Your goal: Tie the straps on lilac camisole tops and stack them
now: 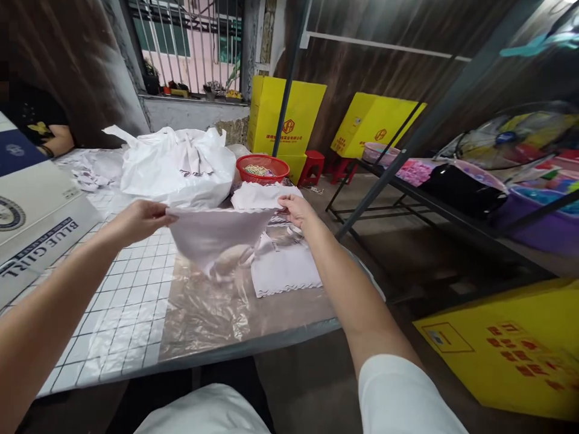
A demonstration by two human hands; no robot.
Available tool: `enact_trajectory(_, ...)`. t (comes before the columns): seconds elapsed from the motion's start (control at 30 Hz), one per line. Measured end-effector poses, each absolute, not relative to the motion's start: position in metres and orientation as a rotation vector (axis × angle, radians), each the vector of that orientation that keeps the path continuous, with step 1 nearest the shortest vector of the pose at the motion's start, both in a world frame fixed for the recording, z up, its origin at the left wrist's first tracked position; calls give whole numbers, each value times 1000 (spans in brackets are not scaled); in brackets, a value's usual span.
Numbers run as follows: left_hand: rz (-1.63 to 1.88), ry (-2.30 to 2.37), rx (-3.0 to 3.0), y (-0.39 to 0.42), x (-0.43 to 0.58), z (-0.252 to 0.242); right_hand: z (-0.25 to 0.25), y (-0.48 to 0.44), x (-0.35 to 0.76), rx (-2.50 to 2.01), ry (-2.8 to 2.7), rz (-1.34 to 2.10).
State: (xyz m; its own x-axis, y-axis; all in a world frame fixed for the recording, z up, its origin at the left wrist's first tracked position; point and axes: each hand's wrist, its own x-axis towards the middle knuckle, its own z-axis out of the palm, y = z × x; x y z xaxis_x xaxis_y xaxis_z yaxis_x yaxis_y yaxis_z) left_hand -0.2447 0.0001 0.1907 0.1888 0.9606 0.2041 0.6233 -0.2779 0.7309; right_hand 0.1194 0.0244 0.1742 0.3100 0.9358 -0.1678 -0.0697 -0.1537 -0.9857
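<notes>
A pale lilac piece of fabric (217, 232) is stretched between my two hands above the table, its lower part hanging down. My left hand (143, 222) pinches its upper left corner. At the other top corner, my right hand (296, 211) grips the cloth between thumb and fingers. Just under and beyond my right hand lies a stack of similar pale fabric pieces (287, 268) with wavy edges. Farther back, a white plastic bag (176, 172) bulges on the table, with more of the cloth on top.
Plastic film covers the table (122, 301). A red basket (262, 169) stands behind the stack, a carton (36, 217) at the left. To the right are a metal rack (434, 229) with tubs and a yellow box (511, 349). A person (38, 123) sits at far left.
</notes>
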Motion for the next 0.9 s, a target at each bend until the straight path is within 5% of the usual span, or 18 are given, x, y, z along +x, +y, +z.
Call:
enact_trajectory(0.23,1178,1290,2478,55,-121,212,186,64,210,-1342,-754,753)
enact_trajectory(0.33,1193,1054,2642,46,-84,174,163,35,246,-1414,-740,691)
enact_trajectory(0.6,559,581,2935,-29,-63,24,45,-90,281,-1880,-717,731)
enact_trajectory(0.9,683,543,2928,-38,-84,28,32,-122,292,-2036,-926,672)
